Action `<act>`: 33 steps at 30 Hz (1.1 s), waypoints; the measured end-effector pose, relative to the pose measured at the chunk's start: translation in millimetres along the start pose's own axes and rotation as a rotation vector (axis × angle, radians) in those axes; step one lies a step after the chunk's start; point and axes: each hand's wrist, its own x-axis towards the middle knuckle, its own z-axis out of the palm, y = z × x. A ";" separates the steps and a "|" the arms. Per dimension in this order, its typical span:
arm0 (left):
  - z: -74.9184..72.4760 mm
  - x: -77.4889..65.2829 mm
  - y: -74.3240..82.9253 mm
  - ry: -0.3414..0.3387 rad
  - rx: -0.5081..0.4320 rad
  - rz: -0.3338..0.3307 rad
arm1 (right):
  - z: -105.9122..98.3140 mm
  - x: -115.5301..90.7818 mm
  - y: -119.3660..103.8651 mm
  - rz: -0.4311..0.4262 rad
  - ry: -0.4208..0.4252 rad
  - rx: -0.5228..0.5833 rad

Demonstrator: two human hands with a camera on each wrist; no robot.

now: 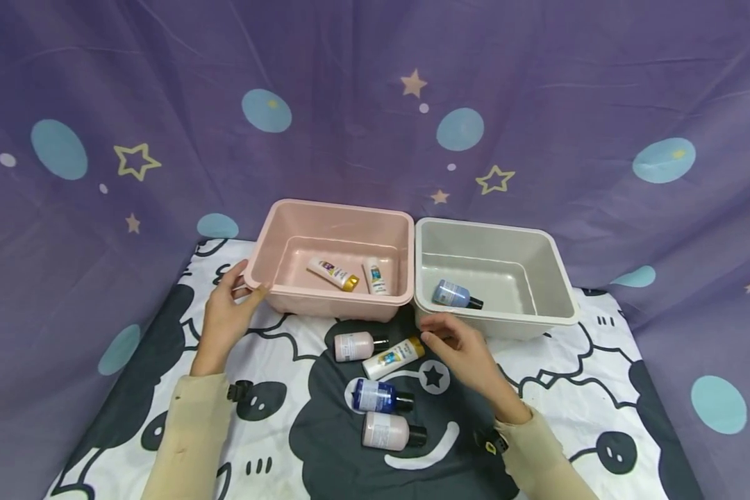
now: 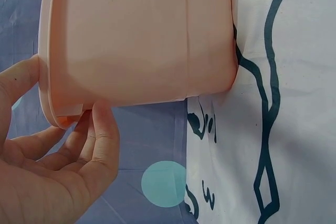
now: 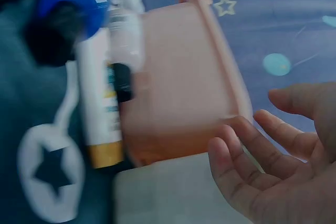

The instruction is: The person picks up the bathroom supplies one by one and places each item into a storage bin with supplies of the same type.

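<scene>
My left hand point(image 1: 228, 314) grips the near left corner of a pink bin point(image 1: 334, 305); in the left wrist view the thumb lies on the rim and the fingers curl beneath it. Two white tubes with gold caps, one tube point(image 1: 330, 272) and another tube point(image 1: 375, 276), lie inside. My right hand point(image 1: 459, 351) hovers by the near left corner of a light grey bin point(image 1: 500, 323), fingers loosely bent and holding nothing. That bin contains a light blue bottle point(image 1: 453, 294). Nearest the right hand on the cloth is a white tube with a gold cap point(image 1: 392, 358).
Beside that tube lies a pale pink bottle point(image 1: 353, 346) with a black cap. Closer to me are a dark blue bottle point(image 1: 375, 396) and a larger pale pink bottle point(image 1: 385, 431). The bins stand side by side against a purple curtain point(image 1: 362, 153) on a patterned cloth point(image 1: 275, 444).
</scene>
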 end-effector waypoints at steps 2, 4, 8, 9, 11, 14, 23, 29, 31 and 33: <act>0.1 -0.1 -0.3 -0.004 0.000 -0.005 | 4.4 -3.3 9.5 0.012 -0.024 -0.028; 0.3 -0.1 -0.8 -0.008 -0.002 -0.008 | 8.7 -5.1 18.8 0.010 -0.052 -0.074; 0.1 -0.1 -1.6 -0.004 -0.002 -0.012 | 17.7 -3.4 38.8 -0.042 -0.116 -0.167; -0.1 -0.1 -1.7 -0.002 -0.002 -0.014 | 19.8 -2.6 43.3 -0.055 -0.128 -0.192; -0.4 -0.2 -1.7 -0.002 -0.001 -0.015 | 23.8 -0.9 51.2 -0.075 -0.147 -0.231; -0.8 -0.2 -1.1 -0.006 -0.004 -0.013 | 28.0 1.6 58.7 -0.084 -0.163 -0.277; -0.5 0.8 -0.3 -0.004 -0.002 -0.018 | 36.3 9.6 67.8 -0.098 -0.209 -0.404; -0.5 1.1 -0.5 -0.004 -0.001 -0.020 | 35.8 9.7 72.5 -0.116 -0.204 -0.396; -0.4 1.0 -0.8 -0.002 -0.003 -0.021 | 34.4 8.0 73.2 -0.111 -0.205 -0.392; -0.2 0.8 -1.0 -0.003 -0.003 -0.020 | 32.9 5.6 73.9 -0.104 -0.216 -0.391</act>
